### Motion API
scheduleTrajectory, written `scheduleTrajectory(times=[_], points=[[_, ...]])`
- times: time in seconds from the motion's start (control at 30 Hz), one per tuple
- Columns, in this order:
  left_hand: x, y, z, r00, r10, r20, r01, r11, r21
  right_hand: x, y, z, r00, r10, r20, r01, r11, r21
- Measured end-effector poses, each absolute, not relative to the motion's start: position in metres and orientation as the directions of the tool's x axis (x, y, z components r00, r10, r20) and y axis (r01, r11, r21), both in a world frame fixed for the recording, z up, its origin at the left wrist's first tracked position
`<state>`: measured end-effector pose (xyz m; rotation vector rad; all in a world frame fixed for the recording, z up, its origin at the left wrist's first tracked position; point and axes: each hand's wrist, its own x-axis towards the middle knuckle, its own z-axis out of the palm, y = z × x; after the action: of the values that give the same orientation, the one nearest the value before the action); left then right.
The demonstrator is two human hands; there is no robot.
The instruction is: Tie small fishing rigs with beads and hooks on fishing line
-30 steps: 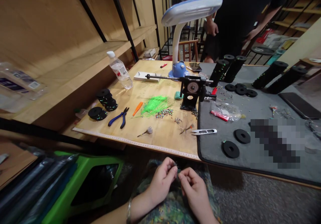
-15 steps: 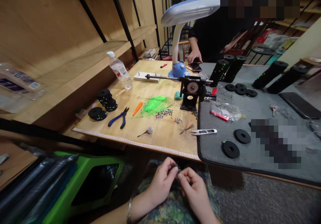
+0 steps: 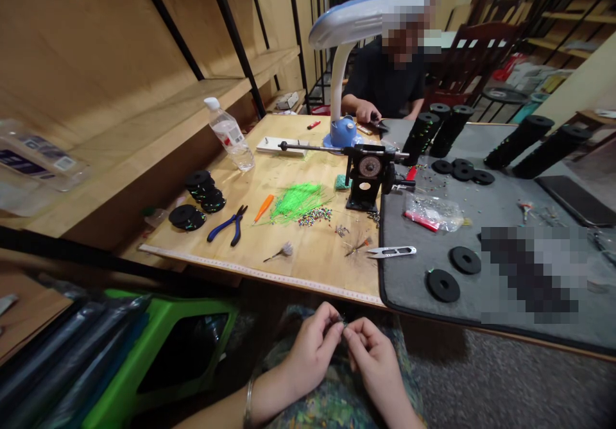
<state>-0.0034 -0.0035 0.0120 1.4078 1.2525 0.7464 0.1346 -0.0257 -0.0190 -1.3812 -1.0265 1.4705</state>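
My left hand (image 3: 315, 347) is closed in a pinch over my lap, just below the table's front edge. Close beside it, my right hand (image 3: 370, 352) also pinches, its fingertips nearly meeting the left ones. Something tiny and dark sits between the fingertips, too small to name. On the table above the hands lie silver thread snips (image 3: 392, 252), a small brush-like tuft (image 3: 285, 249) and some thin wiry pieces (image 3: 359, 245). Farther back are a pile of small coloured beads (image 3: 315, 217), bright green strands (image 3: 301, 201), an orange-handled tool (image 3: 264, 208) and blue-handled pliers (image 3: 230, 225).
A black winding device (image 3: 366, 179) with a long rod stands mid-table before a desk lamp (image 3: 342, 133). Black foam spools (image 3: 443, 286) lie on the grey mat (image 3: 414, 294). A water bottle (image 3: 231, 137) stands at left. Across the table sits a person (image 3: 385, 76), one hand on a phone.
The person across the table has gone from standing to sitting, and a hand of theirs has taken hold of the phone. My two hands have drawn slightly closer together at the fingertips.
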Motion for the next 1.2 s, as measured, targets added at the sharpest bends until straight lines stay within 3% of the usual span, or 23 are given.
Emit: scheduleTrajectory(times=[0.63, 0.9, 1.2], points=[[-0.0066, -0.0092, 0.0108, 0.354, 0.925, -0.136, 0.367, -0.004, 0.93, 0.132, -0.0225, -0.0184, -0.045, 0.915, -0.401, -0.237, -0.4, -0.885], [-0.0036, -0.0102, 0.0085, 0.394, 0.911, -0.12, 0.395, -0.05, 0.917, 0.1307, -0.0228, -0.0217, -0.052, 0.888, -0.456, -0.392, -0.438, -0.809], [-0.0027, -0.0074, 0.0103, 0.4, 0.895, -0.196, 0.347, 0.05, 0.936, 0.1331, -0.0217, -0.0186, -0.107, 0.86, -0.499, -0.56, -0.467, -0.684]])
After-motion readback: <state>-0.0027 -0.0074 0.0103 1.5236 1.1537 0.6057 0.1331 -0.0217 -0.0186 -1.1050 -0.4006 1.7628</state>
